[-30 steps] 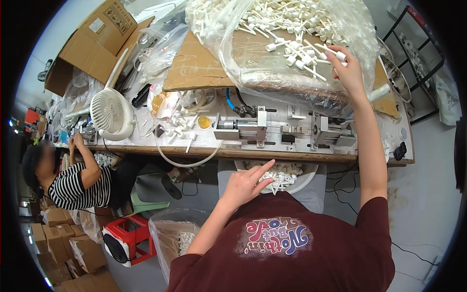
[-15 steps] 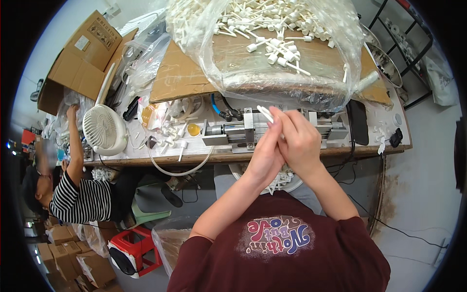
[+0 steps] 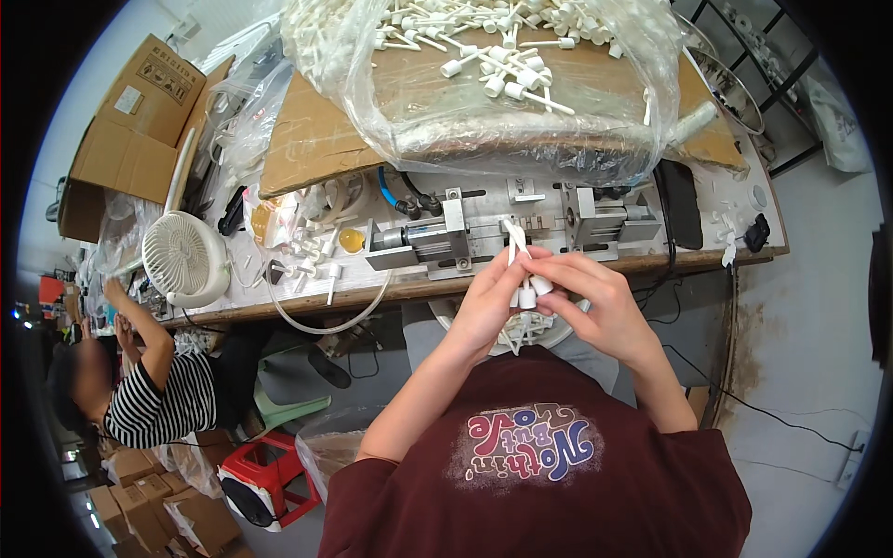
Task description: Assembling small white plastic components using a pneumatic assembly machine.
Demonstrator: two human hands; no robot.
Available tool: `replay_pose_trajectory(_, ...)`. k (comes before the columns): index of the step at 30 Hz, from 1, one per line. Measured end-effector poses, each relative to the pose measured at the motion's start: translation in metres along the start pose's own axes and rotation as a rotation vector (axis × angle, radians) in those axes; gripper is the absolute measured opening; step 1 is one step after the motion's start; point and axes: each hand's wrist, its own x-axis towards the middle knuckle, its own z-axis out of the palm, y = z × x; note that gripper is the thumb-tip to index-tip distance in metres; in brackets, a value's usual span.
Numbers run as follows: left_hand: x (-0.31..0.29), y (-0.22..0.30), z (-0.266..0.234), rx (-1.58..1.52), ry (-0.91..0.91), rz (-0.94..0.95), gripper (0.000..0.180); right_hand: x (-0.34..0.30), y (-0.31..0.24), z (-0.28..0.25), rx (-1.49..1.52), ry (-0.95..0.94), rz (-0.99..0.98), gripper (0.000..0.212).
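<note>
Just in front of the bench edge, both my hands are together over a small bunch of white capped sticks [image 3: 527, 298], their round caps toward me and their thin stems pointing away. My left hand [image 3: 491, 299] is closed round the stems from the left. With its thumb and fingers, my right hand [image 3: 595, 302] pinches one of the caps at the bunch's right side. Right beyond my fingers is a metal clamping fixture [image 3: 445, 232] with two facing blocks and a gap between them. Below my hands, a round white tub [image 3: 569, 352] of similar sticks is partly hidden.
A clear plastic bag [image 3: 521, 153] of loose capped sticks lies on cardboard [image 3: 312, 139] behind the fixture. Left on the bench are a white fan [image 3: 186, 260], a yellow round piece [image 3: 352, 240] and a looped clear hose [image 3: 321, 330]. A co-worker [image 3: 163, 395] sits at far left.
My hands have come down toward me and loosened from their clasp, so the caps now show. The fixture's gap has come into view. The co-worker's raised arm has lowered.
</note>
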Motion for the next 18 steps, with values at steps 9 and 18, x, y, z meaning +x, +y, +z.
replay_pose_trajectory(9, -0.009, -0.022, -0.019, 0.003, 0.124, 0.038, 0.025, 0.002, 0.039, 0.022, -0.239, 0.259, -0.172, 0.027)
replay_pose_trajectory(18, -0.028, -0.011, -0.024, -0.061, 0.291, 0.152, 0.028, 0.008, 0.061, 0.051, -0.758, 0.148, -0.224, 0.018)
